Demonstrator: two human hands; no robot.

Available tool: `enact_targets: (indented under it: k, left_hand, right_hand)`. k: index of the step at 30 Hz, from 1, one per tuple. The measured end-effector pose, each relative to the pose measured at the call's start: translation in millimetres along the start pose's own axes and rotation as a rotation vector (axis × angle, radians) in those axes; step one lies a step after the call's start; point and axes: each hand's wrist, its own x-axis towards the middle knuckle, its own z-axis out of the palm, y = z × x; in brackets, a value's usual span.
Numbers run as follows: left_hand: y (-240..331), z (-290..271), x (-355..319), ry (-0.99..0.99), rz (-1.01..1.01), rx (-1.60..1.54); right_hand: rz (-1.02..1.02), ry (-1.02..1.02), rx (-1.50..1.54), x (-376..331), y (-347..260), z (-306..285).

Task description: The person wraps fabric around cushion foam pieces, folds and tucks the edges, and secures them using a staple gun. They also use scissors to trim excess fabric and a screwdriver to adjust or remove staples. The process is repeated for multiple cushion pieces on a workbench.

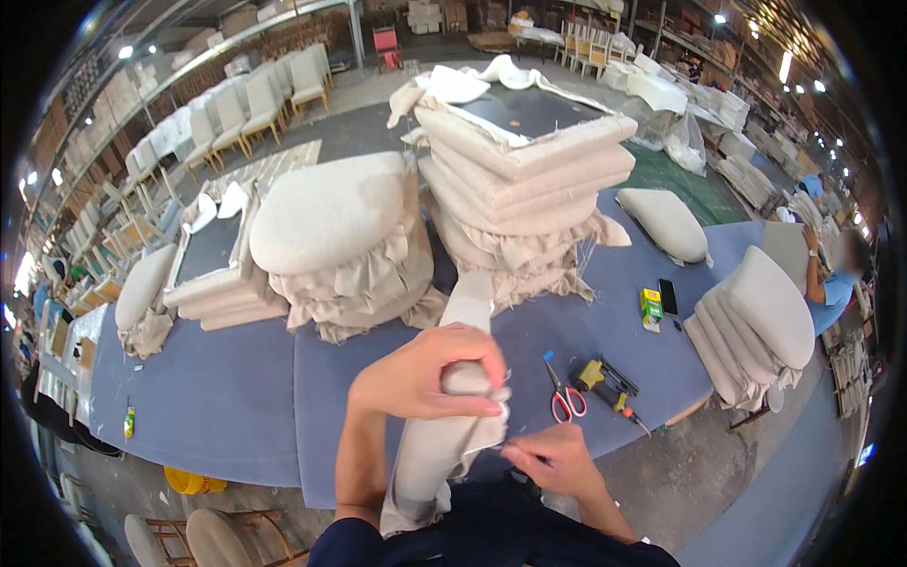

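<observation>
A beige fabric-covered chair pad (433, 465) stands nearly edge-on in front of my body, its loose cloth edge hanging on the right side. My left hand (430, 373) is closed around it, thumb and fingers curled over the top fold. Lower and to the right, my right hand (556, 459) has its fingers pinched together at the cloth edge; the fingertips are partly hidden. Red-handled scissors (569, 403) and a yellow-black staple gun (605, 386) lie on the blue table (378, 378), just right of my hands.
Stacks of upholstered seats (331, 213) and taller cushions (524, 161) line the table's far side. At right are a green-yellow box (651, 309), a phone (668, 297) and more cushions (770, 307). A co-worker in blue (836, 288) is beyond. A yellow bucket (194, 481) sits below left.
</observation>
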Motion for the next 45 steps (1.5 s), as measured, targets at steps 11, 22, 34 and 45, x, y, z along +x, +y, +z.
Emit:
enact_targets:
  k: [11,22,34,45]
  left_hand:
    - [18.6,-38.9,-130.8,0.958,-0.282,0.179]
    - [10.9,93.7,-175.6,1.401,-0.758,0.779]
    - [52.5,50.0,-138.1,1.124,-0.663,0.72]
    - [-2.8,8.0,-89.7,0.476,-0.707,0.889]
  right_hand:
    - [0.597,0.102,-0.426,-105.2,216.6,70.6]
    - [0.854,-0.164,-0.501,-149.6,281.2,103.3]
    - [0.298,0.262,-0.32,-14.1,192.3,65.5]
    - [0.038,0.526,0.166,130.8,133.9,104.1]
